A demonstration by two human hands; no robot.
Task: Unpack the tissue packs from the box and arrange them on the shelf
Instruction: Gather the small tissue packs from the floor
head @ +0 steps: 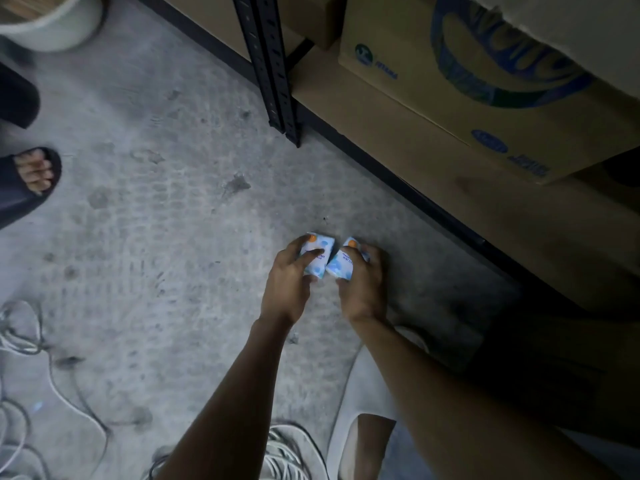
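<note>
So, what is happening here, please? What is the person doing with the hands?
A person is holding two small tissue packs low over the concrete floor, one in each hand. The left hand grips the left pack and the right hand grips the right pack. The two packs almost touch each other. The shelf with cardboard boxes stands to the right, and neither pack is on it yet.

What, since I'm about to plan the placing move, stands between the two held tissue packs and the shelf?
Nothing on the concrete floor separates the left tissue pack or right tissue pack from the shelf rail. But cardboard boxes fill the shelf level in view.
</note>
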